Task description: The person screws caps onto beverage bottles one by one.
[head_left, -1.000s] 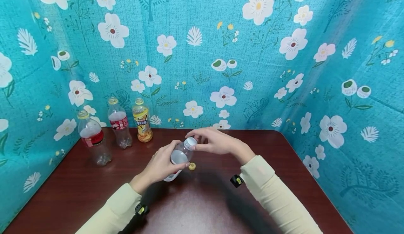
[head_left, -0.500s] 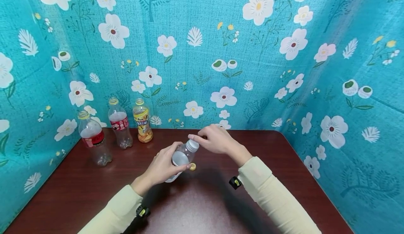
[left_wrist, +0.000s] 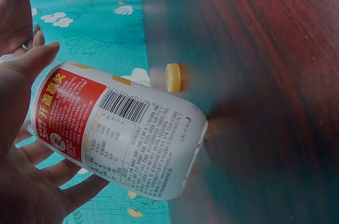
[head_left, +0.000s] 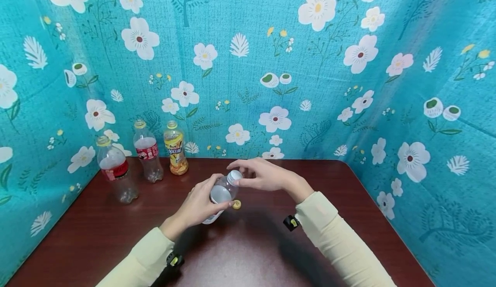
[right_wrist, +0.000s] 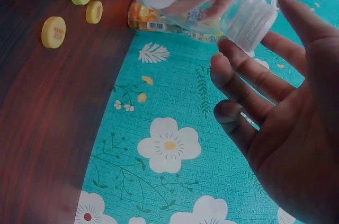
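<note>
My left hand (head_left: 196,204) grips a plastic bottle (left_wrist: 143,134) around its body, with a white, red-panelled label. The bottle leans to the right, its base close over the table and its clear shoulder upward. A white screw cap (right_wrist: 254,23) sits on its neck. My right hand (head_left: 265,175) is at the cap, fingers loosely spread around it. In the right wrist view, its thumb (right_wrist: 296,15) stands just off the cap's edge while the fingertips (right_wrist: 226,45) lie at the near side. Beyond the bottle on the table lies a yellow cap (head_left: 236,204).
Two clear bottles with red labels, one nearer (head_left: 114,171) and one farther (head_left: 147,153), stand uncapped at the back left. Beside them is a yellow-labelled drink bottle (head_left: 175,149). Yellow caps (right_wrist: 53,32) lie on the dark red table (head_left: 248,252). Flowered cloth (head_left: 240,84) hangs around it.
My right hand turned over the cap half a second ago, thumb across its top, and has turned back with the fingers spread. The left hand keeps its grip on the bottle.
</note>
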Demonstrator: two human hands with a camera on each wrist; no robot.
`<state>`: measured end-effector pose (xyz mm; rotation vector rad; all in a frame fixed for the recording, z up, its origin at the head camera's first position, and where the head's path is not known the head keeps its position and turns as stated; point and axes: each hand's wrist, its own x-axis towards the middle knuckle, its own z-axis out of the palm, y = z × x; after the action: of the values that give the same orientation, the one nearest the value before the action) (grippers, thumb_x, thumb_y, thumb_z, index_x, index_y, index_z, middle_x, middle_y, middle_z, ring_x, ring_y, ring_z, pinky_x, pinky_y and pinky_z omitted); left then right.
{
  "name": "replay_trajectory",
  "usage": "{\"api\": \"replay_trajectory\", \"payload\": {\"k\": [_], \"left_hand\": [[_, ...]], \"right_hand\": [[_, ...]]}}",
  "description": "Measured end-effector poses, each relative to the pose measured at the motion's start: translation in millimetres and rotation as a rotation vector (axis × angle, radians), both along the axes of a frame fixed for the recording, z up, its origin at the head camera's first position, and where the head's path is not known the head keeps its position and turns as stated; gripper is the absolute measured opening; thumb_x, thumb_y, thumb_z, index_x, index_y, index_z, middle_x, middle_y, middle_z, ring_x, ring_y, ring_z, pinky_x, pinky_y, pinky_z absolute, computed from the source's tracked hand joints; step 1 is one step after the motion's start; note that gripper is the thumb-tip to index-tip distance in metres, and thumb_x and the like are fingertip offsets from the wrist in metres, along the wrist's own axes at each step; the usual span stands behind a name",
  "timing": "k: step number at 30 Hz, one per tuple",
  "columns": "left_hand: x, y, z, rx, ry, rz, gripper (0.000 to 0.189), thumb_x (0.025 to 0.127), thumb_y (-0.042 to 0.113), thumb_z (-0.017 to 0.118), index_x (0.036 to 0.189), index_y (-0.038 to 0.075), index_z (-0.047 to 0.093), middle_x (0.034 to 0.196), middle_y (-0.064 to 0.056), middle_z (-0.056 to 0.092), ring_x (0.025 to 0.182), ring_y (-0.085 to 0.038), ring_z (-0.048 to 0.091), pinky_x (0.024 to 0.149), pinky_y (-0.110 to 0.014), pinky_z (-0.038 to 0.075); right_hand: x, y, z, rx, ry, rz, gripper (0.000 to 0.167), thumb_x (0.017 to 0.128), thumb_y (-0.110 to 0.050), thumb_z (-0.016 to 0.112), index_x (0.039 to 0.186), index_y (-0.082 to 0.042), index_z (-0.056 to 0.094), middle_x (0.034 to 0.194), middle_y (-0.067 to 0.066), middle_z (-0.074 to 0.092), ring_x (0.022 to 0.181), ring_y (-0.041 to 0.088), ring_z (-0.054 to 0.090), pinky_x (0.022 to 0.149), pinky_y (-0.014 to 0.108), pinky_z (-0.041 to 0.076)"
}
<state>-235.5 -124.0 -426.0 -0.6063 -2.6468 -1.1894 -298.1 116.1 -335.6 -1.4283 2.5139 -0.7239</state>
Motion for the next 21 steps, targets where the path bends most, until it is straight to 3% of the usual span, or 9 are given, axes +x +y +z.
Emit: {"api": "replay_trajectory", "payload": {"k": [7, 13, 16, 21], "left_hand": [[1.5, -1.7, -0.6, 0.007, -0.005, -0.012, 0.072, 0.081, 0.044, 0.087, 0.139, 0.023, 0.051, 0.12, 0.0, 0.067, 0.093, -0.012, 0.066, 0.067, -0.023, 0.057], [2.1, -0.9, -1.2, -0.001, -0.001, -0.007, 0.072, 0.08, 0.043, 0.088, 0.139, 0.023, 0.051, 0.119, 0.0, 0.068, 0.091, -0.011, 0.066, 0.065, -0.022, 0.056], [2.0, -0.6, -1.6, -0.003, 0.003, -0.006, 0.071, 0.08, 0.043, 0.088, 0.139, 0.023, 0.051, 0.119, 0.0, 0.067, 0.091, -0.012, 0.066, 0.065, -0.022, 0.056], [2.1, -1.8, -1.1, 0.01, -0.003, -0.013, 0.072, 0.08, 0.043, 0.088, 0.138, 0.023, 0.051, 0.12, -0.001, 0.067, 0.093, -0.013, 0.067, 0.068, -0.023, 0.057]], "right_hand": [[1.2, -4.8, -4.5, -0.027, 0.026, -0.036, 0.024, 0.101, -0.034, 0.067, 0.12, -0.019, 0.068, 0.075, -0.005, 0.057, 0.063, 0.008, 0.053, 0.059, 0.027, 0.046], [4.9, -10.0, -7.6, 0.036, 0.183, -0.154, 0.027, 0.101, -0.044, 0.063, 0.101, -0.018, 0.069, 0.061, -0.01, 0.052, 0.052, 0.004, 0.044, 0.05, 0.024, 0.039], [6.4, -10.2, -8.2, 0.045, 0.21, -0.178, 0.031, 0.1, -0.047, 0.062, 0.106, -0.018, 0.071, 0.066, -0.012, 0.057, 0.055, 0.005, 0.049, 0.051, 0.025, 0.042], [7.3, -5.8, -7.4, 0.037, 0.142, -0.103, 0.046, 0.1, -0.047, 0.064, 0.139, -0.024, 0.058, 0.095, -0.013, 0.061, 0.076, 0.007, 0.058, 0.065, 0.026, 0.051]]}}
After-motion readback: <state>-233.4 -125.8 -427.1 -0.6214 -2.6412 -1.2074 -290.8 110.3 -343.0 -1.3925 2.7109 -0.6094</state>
